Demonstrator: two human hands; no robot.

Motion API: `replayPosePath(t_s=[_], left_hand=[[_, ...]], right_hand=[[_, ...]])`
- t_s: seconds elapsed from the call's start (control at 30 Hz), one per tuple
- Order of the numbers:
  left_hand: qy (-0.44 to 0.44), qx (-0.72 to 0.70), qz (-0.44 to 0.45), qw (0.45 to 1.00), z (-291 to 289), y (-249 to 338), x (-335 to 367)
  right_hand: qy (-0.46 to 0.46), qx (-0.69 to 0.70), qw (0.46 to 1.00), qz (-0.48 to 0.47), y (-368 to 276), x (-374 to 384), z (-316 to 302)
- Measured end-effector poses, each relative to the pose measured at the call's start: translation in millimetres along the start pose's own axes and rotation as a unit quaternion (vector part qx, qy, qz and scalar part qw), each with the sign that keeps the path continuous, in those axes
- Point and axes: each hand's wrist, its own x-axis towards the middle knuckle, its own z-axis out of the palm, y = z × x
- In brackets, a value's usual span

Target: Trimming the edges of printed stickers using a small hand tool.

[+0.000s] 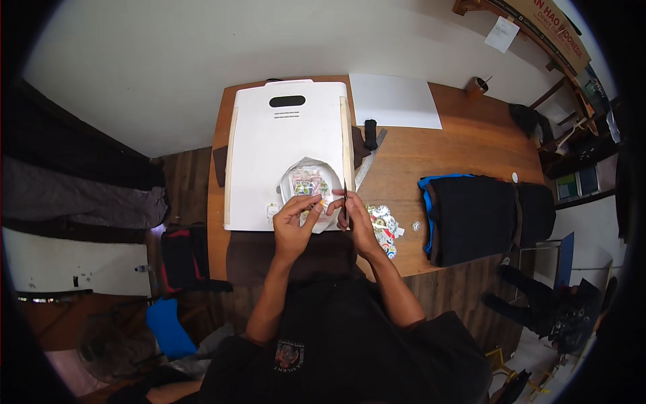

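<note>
My left hand (296, 222) is closed in a pinch above a round white item with a raised rim (286, 176), which holds colourful printed pieces (308, 178). What its fingertips grip is too small to make out. My right hand (358, 225) is closed around a slim dark pointed tool (346, 196), perhaps small scissors, its tip directed away from me. Both hands are close together over the near right corner of a white board (259, 155) with a dark oval handle slot. Just right of my right hand lies a pile of colourful printed cutouts (385, 232).
The white board lies on a wooden table (404, 155). A metal ruler (371, 159), a black rolled item (371, 135) and a white sheet (393, 101) are beyond the cutouts. Folded dark cloth (471, 219) is stacked at right. A brown cup (476, 87) stands at the back.
</note>
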Motion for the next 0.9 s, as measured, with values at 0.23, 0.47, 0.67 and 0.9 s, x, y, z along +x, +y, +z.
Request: replayPosePath(t_s=[0.23, 0.47, 0.67, 0.9], left_hand=[[-0.026, 0.002, 0.024, 0.999, 4.5, 17.5, 1.1], [0.022, -0.033, -0.01, 0.999, 7.9, 28.8, -3.1], [0.007, -0.028, 0.014, 0.999, 9.9, 32.4, -4.3], [0.002, -0.043, 0.003, 0.999, 10.4, 37.4, -6.2]], right_hand=[[-0.099, -0.008, 0.995, 0.013, -9.8, -21.6, 5.1], [-0.131, 0.063, 0.989, -0.038, -12.5, -25.5, 17.4], [-0.129, 0.076, 0.987, -0.049, -10.8, -30.5, 22.7], [-0.118, 0.058, 0.991, -0.024, -11.8, -33.6, 24.6]])
